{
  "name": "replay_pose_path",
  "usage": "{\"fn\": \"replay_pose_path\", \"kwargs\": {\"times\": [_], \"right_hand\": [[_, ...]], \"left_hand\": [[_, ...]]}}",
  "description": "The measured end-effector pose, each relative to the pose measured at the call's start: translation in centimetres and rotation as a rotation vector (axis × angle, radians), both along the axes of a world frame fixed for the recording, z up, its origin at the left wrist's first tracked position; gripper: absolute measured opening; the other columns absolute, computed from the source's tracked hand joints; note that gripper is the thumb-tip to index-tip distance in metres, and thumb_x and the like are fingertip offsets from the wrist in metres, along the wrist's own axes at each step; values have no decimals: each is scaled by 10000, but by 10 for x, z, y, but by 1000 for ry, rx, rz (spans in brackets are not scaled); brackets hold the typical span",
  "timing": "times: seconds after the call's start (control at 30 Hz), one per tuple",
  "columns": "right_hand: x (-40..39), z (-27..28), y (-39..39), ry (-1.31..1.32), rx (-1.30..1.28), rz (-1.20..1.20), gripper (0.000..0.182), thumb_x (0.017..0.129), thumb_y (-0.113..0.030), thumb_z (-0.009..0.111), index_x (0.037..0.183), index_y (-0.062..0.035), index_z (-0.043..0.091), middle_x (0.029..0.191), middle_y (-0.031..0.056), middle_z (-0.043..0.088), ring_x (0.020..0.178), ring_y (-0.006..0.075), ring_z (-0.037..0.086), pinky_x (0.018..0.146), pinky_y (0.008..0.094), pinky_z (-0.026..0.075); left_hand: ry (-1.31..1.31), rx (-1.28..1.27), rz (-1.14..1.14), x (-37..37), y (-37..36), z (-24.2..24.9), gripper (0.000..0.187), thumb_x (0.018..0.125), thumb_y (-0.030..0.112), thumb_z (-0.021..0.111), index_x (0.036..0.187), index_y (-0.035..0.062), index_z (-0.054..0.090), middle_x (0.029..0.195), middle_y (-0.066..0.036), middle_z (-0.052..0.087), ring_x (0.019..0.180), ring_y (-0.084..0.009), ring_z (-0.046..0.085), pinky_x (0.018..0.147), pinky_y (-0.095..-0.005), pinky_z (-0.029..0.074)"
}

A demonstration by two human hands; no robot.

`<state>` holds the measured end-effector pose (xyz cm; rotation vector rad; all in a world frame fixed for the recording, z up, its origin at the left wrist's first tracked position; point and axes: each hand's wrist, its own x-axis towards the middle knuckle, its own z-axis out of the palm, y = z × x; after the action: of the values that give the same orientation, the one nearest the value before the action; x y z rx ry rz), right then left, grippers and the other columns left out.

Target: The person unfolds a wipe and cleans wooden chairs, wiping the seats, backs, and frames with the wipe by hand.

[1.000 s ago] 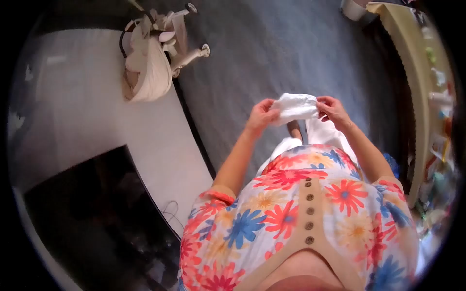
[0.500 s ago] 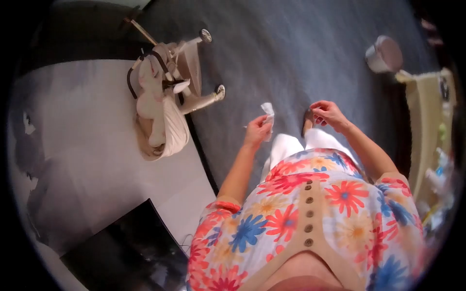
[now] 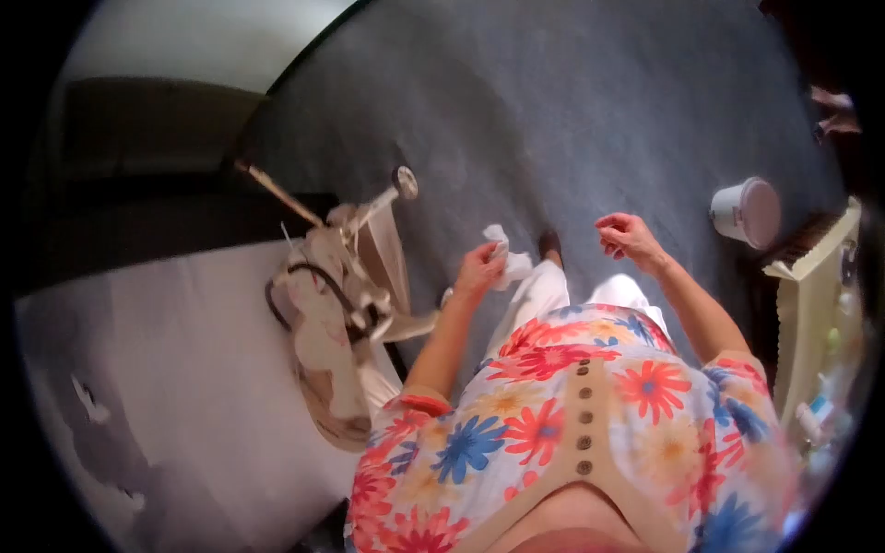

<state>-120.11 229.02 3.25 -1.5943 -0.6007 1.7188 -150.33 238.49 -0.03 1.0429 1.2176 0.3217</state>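
A small crumpled white cloth (image 3: 505, 258) is kept bunched in the closed fingers of the left hand (image 3: 479, 271), held out in front over the grey carpet (image 3: 553, 111). The right hand (image 3: 625, 236) is raised empty, fingers loosely curled, near a white tub (image 3: 745, 212).

Grey carpet (image 3: 572, 101) under white tub (image 3: 745, 212)
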Motion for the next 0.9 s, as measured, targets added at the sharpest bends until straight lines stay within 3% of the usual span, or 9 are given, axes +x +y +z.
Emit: {"fn": "replay_pose_path", "kwargs": {"times": [0.27, 0.4, 0.53, 0.63, 0.77, 0.83, 0.9], "right_hand": [[114, -23, 100, 21, -170, -408, 218, 828, -178, 550, 1008, -56, 570, 731, 18, 583, 578, 86, 567, 454, 207, 424], [187, -42, 176, 2, -201, -440, 220, 820, -158, 541, 1016, -63, 570, 708, 13, 579, 565, 80, 559, 444, 205, 417], [263, -18, 290, -48, -86, -439, 239, 811, -163, 556, 1014, -37, 570, 707, 10, 575, 567, 66, 551, 436, 190, 410], [344, 67, 391, -80, 376, -451, 237, 830, -193, 585, 1034, -71, 575, 714, 12, 582, 583, 68, 568, 497, 181, 459], [431, 244, 466, -442, 1196, -429, 288, 825, -261, 595, 1067, -106, 579, 845, 10, 602, 728, 96, 584, 650, 260, 503], [451, 302, 488, -707, 1526, -236, 281, 824, -260, 593, 1059, -108, 578, 847, 13, 598, 731, 103, 580, 650, 263, 499], [451, 330, 517, -929, 1669, 6, 273, 823, -258, 591, 1051, -110, 578, 850, 17, 594, 734, 110, 576, 651, 265, 495]], "left_hand": [[-85, -61, -276, 144, 204, 18, 361, 779, 38, 562, 1139, 20, 545, 758, -3, 564, 630, -74, 524, 556, -219, 428], [-15, -23, -323, 212, 281, 0, 405, 749, 22, 544, 1153, 17, 536, 754, -11, 573, 615, -78, 529, 542, -226, 437], [107, -48, -305, 265, 369, -4, 418, 727, 15, 532, 1144, 22, 546, 757, -9, 581, 603, -64, 521, 518, -218, 423], [84, -65, -208, 301, 431, 8, 416, 722, 17, 532, 1138, -1, 543, 733, -10, 572, 571, -65, 507, 501, -221, 414], [149, -1, -178, 352, 533, 23, 436, 723, 33, 556, 1156, -9, 528, 716, -15, 563, 577, -79, 509, 511, -226, 414], [159, -2, -173, 370, 582, 10, 439, 722, 39, 563, 1157, -8, 529, 722, -21, 563, 586, -86, 513, 523, -229, 418], [177, 20, -180, 385, 624, -1, 433, 721, 42, 570, 1151, -5, 535, 737, -27, 565, 595, -89, 516, 536, -231, 421]]}}
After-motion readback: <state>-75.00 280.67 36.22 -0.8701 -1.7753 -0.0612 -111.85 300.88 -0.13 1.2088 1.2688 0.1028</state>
